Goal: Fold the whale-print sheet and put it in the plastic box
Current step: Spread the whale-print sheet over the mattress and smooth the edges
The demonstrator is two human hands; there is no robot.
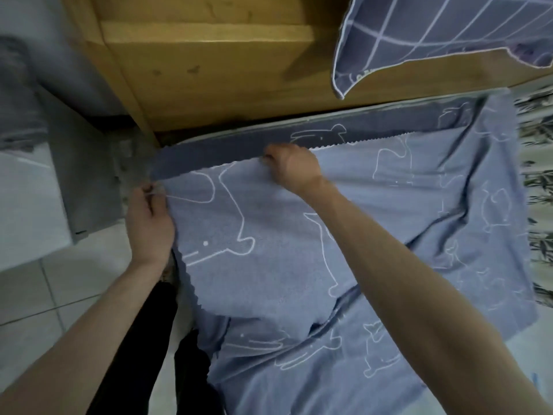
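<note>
Head view — hands [149, 223] pinching sheet [269, 250]

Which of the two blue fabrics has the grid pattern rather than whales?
The checked pillowcase hanging at top right, dark blue with white grid lines. The whale-print sheet below is lighter, with outlined whales.

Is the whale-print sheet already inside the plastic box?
No. The whale-print sheet lies spread on the bed, with the left hand and right hand gripping its zigzag edge; no plastic box is in view.
</note>
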